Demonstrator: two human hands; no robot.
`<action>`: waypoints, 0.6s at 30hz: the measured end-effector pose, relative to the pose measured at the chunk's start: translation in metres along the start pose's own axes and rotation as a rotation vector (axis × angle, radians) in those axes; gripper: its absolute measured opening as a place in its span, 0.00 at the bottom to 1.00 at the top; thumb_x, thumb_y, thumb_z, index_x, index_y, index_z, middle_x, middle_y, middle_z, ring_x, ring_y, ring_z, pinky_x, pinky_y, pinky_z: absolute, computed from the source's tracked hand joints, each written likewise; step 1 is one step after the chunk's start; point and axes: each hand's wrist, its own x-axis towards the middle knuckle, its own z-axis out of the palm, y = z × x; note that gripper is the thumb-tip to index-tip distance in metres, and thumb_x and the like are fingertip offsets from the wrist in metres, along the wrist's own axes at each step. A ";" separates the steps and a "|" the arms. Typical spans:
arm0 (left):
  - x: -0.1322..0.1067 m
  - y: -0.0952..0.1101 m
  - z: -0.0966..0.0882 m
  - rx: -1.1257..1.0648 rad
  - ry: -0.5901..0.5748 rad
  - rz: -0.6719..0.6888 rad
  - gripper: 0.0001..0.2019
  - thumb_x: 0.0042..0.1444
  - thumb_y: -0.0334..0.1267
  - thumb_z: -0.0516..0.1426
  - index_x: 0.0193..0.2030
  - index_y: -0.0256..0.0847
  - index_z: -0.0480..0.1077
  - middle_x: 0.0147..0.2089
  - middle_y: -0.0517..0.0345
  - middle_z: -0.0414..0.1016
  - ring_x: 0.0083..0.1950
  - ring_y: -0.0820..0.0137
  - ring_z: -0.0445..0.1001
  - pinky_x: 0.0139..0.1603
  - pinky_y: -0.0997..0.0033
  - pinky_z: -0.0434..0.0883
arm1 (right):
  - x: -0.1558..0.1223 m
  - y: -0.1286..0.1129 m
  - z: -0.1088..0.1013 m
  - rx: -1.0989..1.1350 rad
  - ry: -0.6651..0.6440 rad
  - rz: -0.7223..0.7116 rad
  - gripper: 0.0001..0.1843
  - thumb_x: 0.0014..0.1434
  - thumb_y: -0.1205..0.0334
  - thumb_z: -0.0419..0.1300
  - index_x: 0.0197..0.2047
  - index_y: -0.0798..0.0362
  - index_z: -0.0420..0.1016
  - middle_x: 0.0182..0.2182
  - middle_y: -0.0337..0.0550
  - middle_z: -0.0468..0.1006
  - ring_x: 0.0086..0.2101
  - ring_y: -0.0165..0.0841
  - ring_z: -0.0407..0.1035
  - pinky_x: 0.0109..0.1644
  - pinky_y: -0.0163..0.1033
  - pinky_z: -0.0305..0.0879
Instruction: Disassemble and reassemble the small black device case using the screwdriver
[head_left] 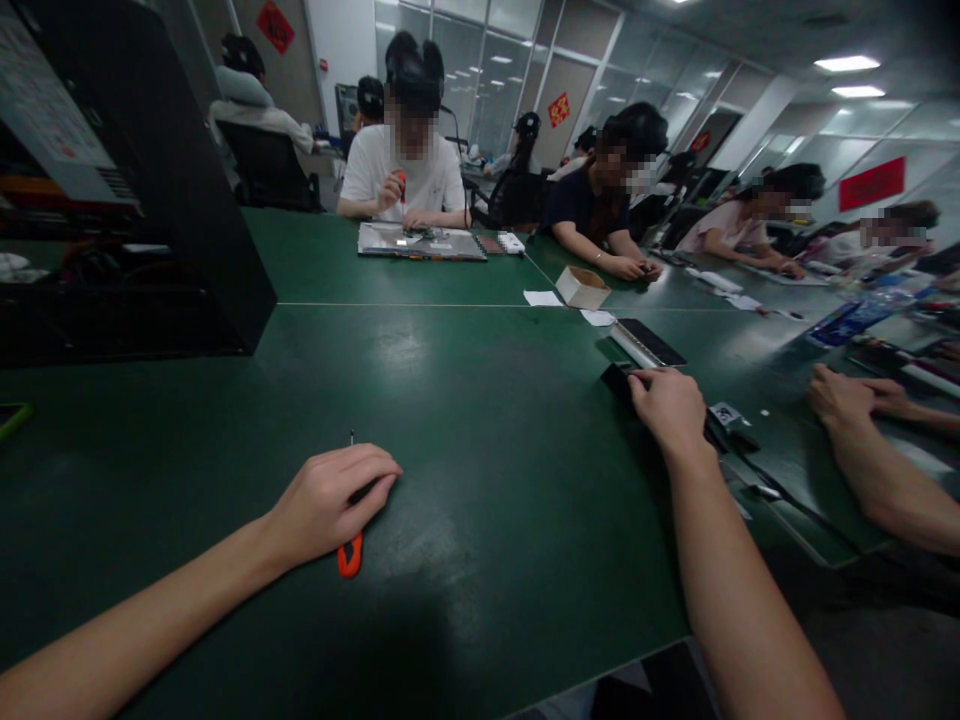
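My left hand (330, 500) rests palm down on the green table, its fingers curled together over a screwdriver (349, 558). The orange-and-black handle end shows below the hand and the thin metal tip above it; the middle is hidden. Over to the right, my right hand (671, 410) has its fingers closed on a black flat object (618, 384). Most of that object is hidden beneath the hand, so I cannot make out its kind. Just beyond it lies a dark panel (651, 341) beside a whitish, long piece (633, 345).
A black shelf unit (225, 250) stands at the left on the green table (465, 400). Ahead are a small open box (583, 288) and white papers (543, 298). A co-worker's hands (844, 400) are close on the right, near a black cable (787, 492). Other people sit opposite.
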 end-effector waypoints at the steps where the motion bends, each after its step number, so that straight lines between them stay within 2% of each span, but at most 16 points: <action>1: 0.000 0.000 0.000 -0.002 -0.004 0.000 0.09 0.68 0.31 0.55 0.45 0.37 0.77 0.41 0.53 0.82 0.42 0.68 0.82 0.45 0.72 0.78 | 0.000 0.000 0.000 -0.003 -0.004 -0.019 0.24 0.68 0.54 0.52 0.54 0.56 0.84 0.52 0.61 0.80 0.48 0.52 0.75 0.51 0.52 0.73; 9: -0.002 -0.002 0.002 -0.025 -0.038 -0.007 0.08 0.69 0.31 0.55 0.46 0.37 0.77 0.42 0.53 0.82 0.42 0.68 0.81 0.46 0.70 0.77 | 0.005 -0.004 0.002 -0.030 -0.046 -0.039 0.24 0.67 0.58 0.50 0.56 0.52 0.83 0.50 0.61 0.81 0.46 0.50 0.77 0.49 0.51 0.74; 14: -0.002 -0.003 0.002 -0.027 -0.056 0.001 0.08 0.69 0.31 0.55 0.47 0.37 0.76 0.42 0.53 0.82 0.43 0.68 0.81 0.47 0.70 0.77 | 0.018 -0.003 0.000 -0.048 -0.124 0.005 0.23 0.65 0.58 0.52 0.55 0.53 0.84 0.47 0.63 0.83 0.44 0.52 0.79 0.47 0.53 0.74; 18: -0.001 -0.002 0.002 -0.016 -0.054 0.007 0.09 0.70 0.31 0.54 0.46 0.37 0.76 0.42 0.53 0.82 0.43 0.68 0.81 0.47 0.71 0.77 | 0.025 0.005 0.000 -0.053 -0.200 -0.020 0.22 0.62 0.61 0.56 0.55 0.51 0.84 0.48 0.59 0.83 0.44 0.50 0.79 0.49 0.51 0.74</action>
